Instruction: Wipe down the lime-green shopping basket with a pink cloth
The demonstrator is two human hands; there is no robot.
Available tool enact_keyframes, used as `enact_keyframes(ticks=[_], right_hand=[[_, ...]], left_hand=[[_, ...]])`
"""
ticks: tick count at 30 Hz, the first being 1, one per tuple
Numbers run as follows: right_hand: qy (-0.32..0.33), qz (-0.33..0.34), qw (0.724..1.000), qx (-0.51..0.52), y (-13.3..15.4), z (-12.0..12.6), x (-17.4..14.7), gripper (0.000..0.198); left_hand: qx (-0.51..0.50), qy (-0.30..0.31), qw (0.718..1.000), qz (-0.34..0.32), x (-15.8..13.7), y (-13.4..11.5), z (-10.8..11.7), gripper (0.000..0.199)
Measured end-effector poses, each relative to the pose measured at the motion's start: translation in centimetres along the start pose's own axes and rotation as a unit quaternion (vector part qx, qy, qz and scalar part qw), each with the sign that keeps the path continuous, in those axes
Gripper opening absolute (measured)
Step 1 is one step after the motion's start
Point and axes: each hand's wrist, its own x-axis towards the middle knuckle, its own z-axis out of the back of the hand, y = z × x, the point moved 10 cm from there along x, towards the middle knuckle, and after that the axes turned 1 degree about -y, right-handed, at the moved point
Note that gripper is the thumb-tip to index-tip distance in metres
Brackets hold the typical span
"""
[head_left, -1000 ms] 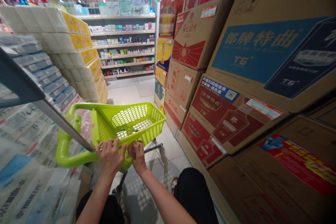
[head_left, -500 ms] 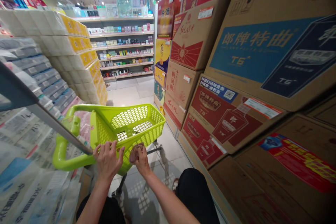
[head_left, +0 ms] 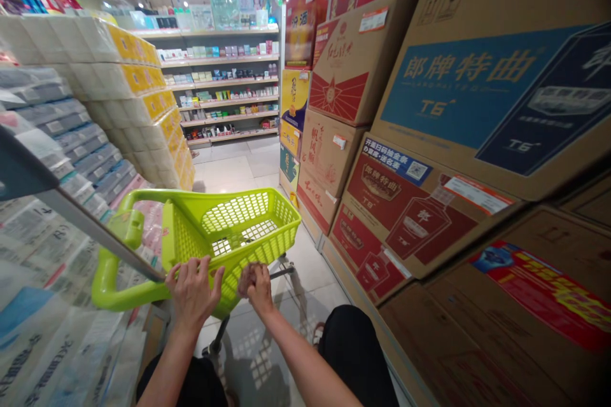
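A lime-green plastic shopping cart (head_left: pixel 281 232) stands in front of me, its basket showing nothing inside but the mesh floor. My left hand (head_left: pixel 193 286) grips the basket's near rim, fingers hooked over the top edge. In my right hand (head_left: pixel 259 289) a crumpled brownish-pink cloth (head_left: pixel 245 278) is bunched up, pressed against the outside of the basket's near side wall. Part of the cloth is hidden by my fingers. A looped green handle (head_left: pixel 107 276) sticks out at the cart's left end.
Cardboard boxes (head_left: pixel 458 89) are piled along the right. On the left stand stacked white-and-yellow paper packs (head_left: pixel 138 79) and plastic-wrapped packs (head_left: pixel 86 133). A grey bar (head_left: pixel 95 222) crosses in front of the cart handle. Stocked shelves (head_left: pixel 229 82) lie beyond the tiled aisle (head_left: pixel 238 162).
My right hand and the cloth have shifted very slightly on the basket wall, and the cloth looks more bunched. The left hand keeps its hold on the rim.
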Motion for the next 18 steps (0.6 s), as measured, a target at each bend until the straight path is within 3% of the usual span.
enact_keyframes(ticks=[7, 14, 18], right_hand=[[-0.033, -0.025, 0.999, 0.013, 0.1, 1.1, 3.9, 0.029], [-0.033, -0.013, 0.999, -0.011, -1.9, 1.9, 1.3, 0.033], [-0.047, -0.033, 0.998, -0.015, -1.7, 3.2, 3.0, 0.029]], left_hand=[[-0.005, 0.018, 1.000, 0.007, 0.0, 0.2, -0.2, 0.040], [0.007, 0.006, 1.000, 0.003, 0.0, 0.0, -0.1, 0.039], [-0.006, 0.005, 1.000, 0.011, 0.0, 0.0, 0.2, 0.039]])
